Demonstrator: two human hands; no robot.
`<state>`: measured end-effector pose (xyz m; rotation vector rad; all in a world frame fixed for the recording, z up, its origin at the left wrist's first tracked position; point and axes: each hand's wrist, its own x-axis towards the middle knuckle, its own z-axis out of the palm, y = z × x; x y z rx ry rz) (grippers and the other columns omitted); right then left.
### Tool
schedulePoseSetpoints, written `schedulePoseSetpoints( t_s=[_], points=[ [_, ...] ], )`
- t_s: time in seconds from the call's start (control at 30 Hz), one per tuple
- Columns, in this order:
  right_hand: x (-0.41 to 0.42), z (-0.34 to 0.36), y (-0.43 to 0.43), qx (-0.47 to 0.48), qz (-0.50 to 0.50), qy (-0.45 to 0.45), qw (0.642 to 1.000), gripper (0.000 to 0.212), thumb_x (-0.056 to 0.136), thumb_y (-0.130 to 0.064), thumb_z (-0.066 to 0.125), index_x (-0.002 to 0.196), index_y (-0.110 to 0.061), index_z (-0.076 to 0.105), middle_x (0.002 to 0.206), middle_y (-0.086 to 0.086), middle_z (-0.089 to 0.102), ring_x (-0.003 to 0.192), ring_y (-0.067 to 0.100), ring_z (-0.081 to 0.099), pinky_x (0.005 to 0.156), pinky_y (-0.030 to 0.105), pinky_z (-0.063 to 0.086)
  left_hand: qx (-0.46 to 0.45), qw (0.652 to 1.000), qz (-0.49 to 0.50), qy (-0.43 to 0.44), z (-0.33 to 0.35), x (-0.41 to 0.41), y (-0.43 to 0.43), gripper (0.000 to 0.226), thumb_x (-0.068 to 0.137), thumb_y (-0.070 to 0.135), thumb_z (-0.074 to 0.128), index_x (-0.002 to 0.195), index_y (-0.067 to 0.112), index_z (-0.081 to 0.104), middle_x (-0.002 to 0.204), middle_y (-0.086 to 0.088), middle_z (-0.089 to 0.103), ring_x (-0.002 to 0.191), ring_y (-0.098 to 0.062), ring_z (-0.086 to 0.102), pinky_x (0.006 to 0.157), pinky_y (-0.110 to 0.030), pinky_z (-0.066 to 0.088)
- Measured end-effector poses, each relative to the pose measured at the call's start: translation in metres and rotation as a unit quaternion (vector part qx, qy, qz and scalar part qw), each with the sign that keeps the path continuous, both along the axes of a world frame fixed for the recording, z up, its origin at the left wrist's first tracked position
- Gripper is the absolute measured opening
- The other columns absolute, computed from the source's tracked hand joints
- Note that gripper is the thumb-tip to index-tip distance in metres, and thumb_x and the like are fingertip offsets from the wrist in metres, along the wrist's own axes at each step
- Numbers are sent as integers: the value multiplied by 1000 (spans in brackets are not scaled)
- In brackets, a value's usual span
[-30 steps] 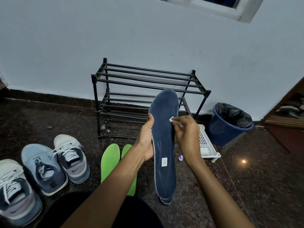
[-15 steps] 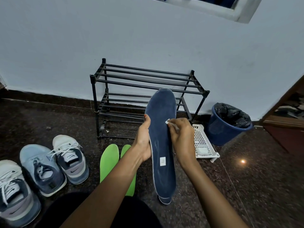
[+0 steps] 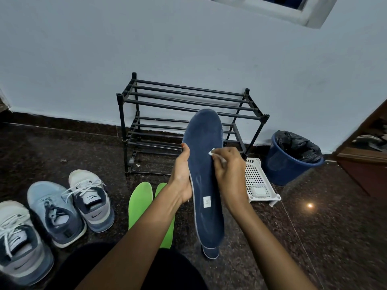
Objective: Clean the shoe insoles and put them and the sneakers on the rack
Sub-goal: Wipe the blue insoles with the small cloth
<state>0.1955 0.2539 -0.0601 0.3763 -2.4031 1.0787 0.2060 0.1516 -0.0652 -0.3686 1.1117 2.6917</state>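
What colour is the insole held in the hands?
Dark blue; the insole shows best in the head view.

Single head-worn wide-angle view, forward and downward, close over hands [image 3: 207,174], toward the wall [image 3: 83,59]

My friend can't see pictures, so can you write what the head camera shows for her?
A person's left hand holds up a long blue insole while the right hand presses a small white item against it. Two green insoles and three sneakers lie on the dark floor, with a black rack by the wall behind.
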Motion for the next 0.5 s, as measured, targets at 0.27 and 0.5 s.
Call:
schedulePoseSetpoints(
  t_s=[0.27,0.5],
  points=[
    [9,-3,2,12,39,-1,999,14,83,5,58,88,-1,69,85,7,57,76,13,53,72,2,35,-5,1000,-6,2,-1,0,4,62,97,54,23,93,9,65,76,-8,73,68,-19,69,68,-32,51],
    [1,3,0,14,22,5,1000,14,85,3,57,92,0,68,85,4,53,77,13,52,71,-1,34,-17,1000,3,-4,-1,0,2,62,97,55,26,91,8,66,76,-8,73,67,-19,69,68,-33,52]
  ],
)
